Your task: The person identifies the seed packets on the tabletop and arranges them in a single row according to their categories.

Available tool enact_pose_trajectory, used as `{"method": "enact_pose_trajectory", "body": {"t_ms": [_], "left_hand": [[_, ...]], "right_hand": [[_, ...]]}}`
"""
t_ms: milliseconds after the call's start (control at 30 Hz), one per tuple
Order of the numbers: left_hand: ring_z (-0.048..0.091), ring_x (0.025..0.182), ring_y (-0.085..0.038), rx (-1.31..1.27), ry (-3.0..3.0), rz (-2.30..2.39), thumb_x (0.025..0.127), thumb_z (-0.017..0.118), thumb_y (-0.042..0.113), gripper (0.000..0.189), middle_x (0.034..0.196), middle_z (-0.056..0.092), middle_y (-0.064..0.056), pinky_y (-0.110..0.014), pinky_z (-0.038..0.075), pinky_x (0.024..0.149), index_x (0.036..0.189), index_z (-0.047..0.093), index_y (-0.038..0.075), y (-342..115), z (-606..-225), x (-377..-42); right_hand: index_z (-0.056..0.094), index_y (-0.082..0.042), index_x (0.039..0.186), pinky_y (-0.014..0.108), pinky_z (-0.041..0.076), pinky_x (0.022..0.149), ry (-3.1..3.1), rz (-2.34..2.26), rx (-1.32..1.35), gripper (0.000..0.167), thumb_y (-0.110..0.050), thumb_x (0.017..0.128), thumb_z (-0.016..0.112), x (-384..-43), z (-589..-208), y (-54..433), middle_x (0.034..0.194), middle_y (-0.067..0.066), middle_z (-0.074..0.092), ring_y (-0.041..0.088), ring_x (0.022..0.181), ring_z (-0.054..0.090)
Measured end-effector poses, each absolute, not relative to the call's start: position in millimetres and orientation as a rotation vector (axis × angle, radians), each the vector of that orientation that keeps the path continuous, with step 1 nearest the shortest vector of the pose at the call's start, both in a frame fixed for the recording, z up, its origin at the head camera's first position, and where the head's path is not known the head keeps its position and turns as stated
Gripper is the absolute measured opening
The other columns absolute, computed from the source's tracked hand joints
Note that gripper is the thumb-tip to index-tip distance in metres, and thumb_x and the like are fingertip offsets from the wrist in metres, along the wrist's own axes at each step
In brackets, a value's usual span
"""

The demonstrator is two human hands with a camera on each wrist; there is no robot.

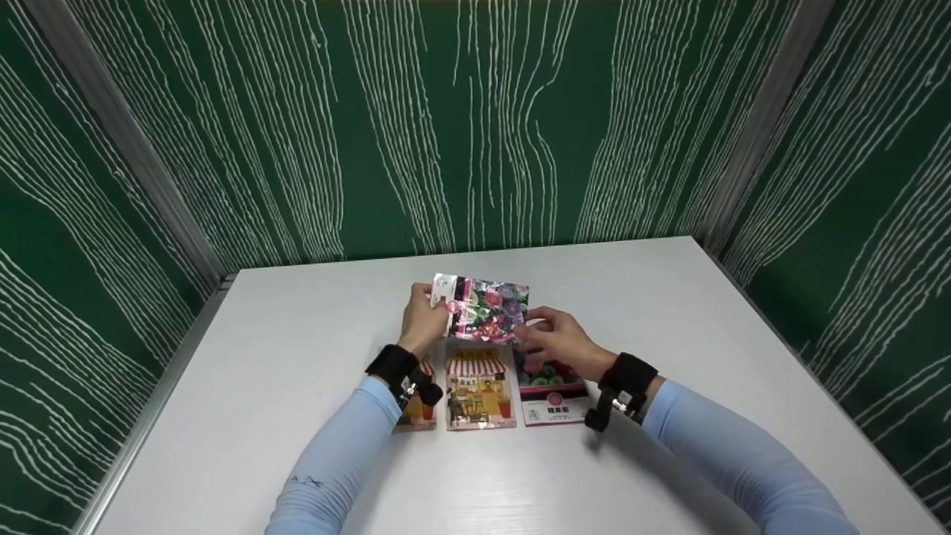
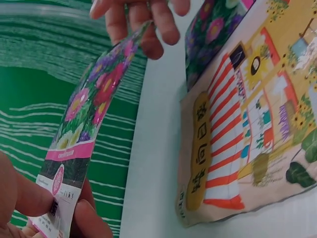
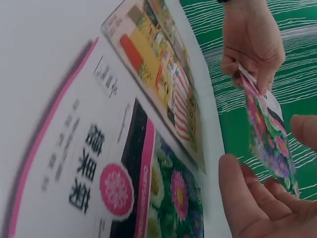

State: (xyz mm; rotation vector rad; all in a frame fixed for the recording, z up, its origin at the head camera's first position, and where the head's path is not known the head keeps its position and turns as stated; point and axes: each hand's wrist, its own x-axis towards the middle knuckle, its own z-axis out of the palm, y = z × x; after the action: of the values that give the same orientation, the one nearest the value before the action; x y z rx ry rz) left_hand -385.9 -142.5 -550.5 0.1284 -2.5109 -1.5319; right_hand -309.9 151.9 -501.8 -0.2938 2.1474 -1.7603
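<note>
My left hand [image 1: 423, 323] pinches the white label end of a flower-printed seed packet [image 1: 487, 308], raised above the table and turned sideways. Its thumb lies on the front in the left wrist view. By the packet's other end is my right hand [image 1: 561, 342], its fingers spread and loosely bent, not closed round it in the right wrist view. Below lies another flower packet [image 1: 555, 412], partly covered by the right hand. A yellow packet with a striped awning [image 1: 480, 394] lies in the middle. The left wrist hides much of a similar packet [image 1: 426, 416].
The packets lie in a row on a white table [image 1: 297, 357]. Green walls [image 1: 483, 134] with white wavy lines stand behind and at both sides. Each wrist wears a black strap with a small camera [image 1: 427, 390].
</note>
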Motion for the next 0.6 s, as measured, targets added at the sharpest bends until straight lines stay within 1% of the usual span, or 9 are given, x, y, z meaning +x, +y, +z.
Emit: {"method": "enact_pose_trajectory", "body": {"t_ms": [67,100,167,200,300,367,433,533,600], "left_hand": [[0.068,0.096,-0.023,0.128,-2.542,-1.526,0.1,0.064,0.018,0.042,0.114,0.074,-0.011,-0.037,0.055,0.077,0.14,0.054,0.012,-140.8,-558.3,-391.2],[0.068,0.095,-0.021,0.131,-2.543,-1.514,0.098,0.066,0.019,0.042,0.112,0.074,-0.008,-0.034,0.054,0.076,0.138,0.054,0.014,-140.8,-567.0,-397.9],[0.068,0.099,-0.021,0.115,-2.569,-1.514,0.099,0.068,0.02,0.046,0.115,0.073,-0.007,-0.033,0.054,0.079,0.142,0.053,0.014,-140.6,-577.9,-405.1],[0.067,0.098,-0.02,0.114,-2.58,-1.507,0.099,0.069,0.021,0.046,0.112,0.073,-0.005,-0.032,0.054,0.079,0.141,0.053,0.015,-141.7,-593.0,-418.3],[0.065,0.094,-0.019,0.07,-2.597,-1.492,0.098,0.071,0.021,0.048,0.108,0.069,-0.004,-0.032,0.052,0.077,0.141,0.052,0.014,-139.3,-592.1,-414.6],[0.065,0.09,-0.02,0.034,-2.593,-1.496,0.097,0.071,0.019,0.051,0.107,0.069,-0.007,-0.034,0.052,0.075,0.143,0.051,0.012,-135.8,-575.0,-399.2],[0.068,0.092,-0.026,0.03,-2.598,-1.502,0.096,0.072,0.018,0.061,0.114,0.072,-0.014,-0.041,0.055,0.079,0.151,0.048,0.011,-130.2,-545.2,-374.3],[0.072,0.111,-0.034,0.021,-2.628,-1.427,0.096,0.075,0.019,0.076,0.135,0.069,-0.023,-0.049,0.059,0.094,0.164,0.041,0.008,-118.9,-497.6,-334.3],[0.067,0.128,-0.042,-0.007,-2.674,-1.306,0.099,0.075,0.022,0.083,0.148,0.062,-0.028,-0.055,0.057,0.105,0.17,0.036,0.006,-110.7,-475.3,-315.0]], "right_hand": [[0.048,0.002,0.155,0.041,0.069,0.097,2.11,-1.807,-0.293,0.055,-0.026,0.113,0.07,-310.3,-501.1,150.8,0.122,0.011,0.074,0.026,0.114,0.077],[0.049,0.003,0.153,0.04,0.069,0.095,2.093,-1.829,-0.295,0.051,-0.024,0.113,0.069,-310.3,-500.7,150.1,0.118,0.008,0.075,0.022,0.11,0.077],[0.049,0.003,0.151,0.037,0.07,0.093,2.064,-1.872,-0.298,0.046,-0.018,0.114,0.066,-310.5,-499.9,149.0,0.114,0.004,0.075,0.017,0.103,0.076],[0.05,0.004,0.151,0.037,0.07,0.092,2.054,-1.891,-0.294,0.044,-0.015,0.115,0.065,-310.6,-499.6,148.5,0.113,0.004,0.076,0.015,0.101,0.075],[0.05,0.004,0.155,0.037,0.07,0.089,2.056,-1.931,-0.266,0.043,-0.007,0.115,0.061,-310.7,-499.1,147.8,0.114,0.006,0.077,0.014,0.094,0.074],[0.049,0.004,0.157,0.036,0.07,0.087,2.066,-1.949,-0.247,0.045,-0.003,0.114,0.059,-311.2,-499.0,147.5,0.114,0.008,0.077,0.014,0.092,0.074],[0.049,0.005,0.157,0.034,0.07,0.083,2.073,-1.957,-0.233,0.044,-0.001,0.113,0.058,-311.7,-498.7,147.9,0.112,0.009,0.076,0.015,0.09,0.074],[0.051,0.004,0.154,0.03,0.069,0.076,2.076,-1.955,-0.218,0.042,0.0,0.113,0.058,-311.9,-498.1,150.1,0.108,0.006,0.076,0.015,0.089,0.075],[0.054,0.003,0.149,0.029,0.068,0.072,2.082,-1.947,-0.216,0.037,0.0,0.112,0.059,-311.6,-498.0,152.4,0.105,0.005,0.076,0.013,0.084,0.073]]}}
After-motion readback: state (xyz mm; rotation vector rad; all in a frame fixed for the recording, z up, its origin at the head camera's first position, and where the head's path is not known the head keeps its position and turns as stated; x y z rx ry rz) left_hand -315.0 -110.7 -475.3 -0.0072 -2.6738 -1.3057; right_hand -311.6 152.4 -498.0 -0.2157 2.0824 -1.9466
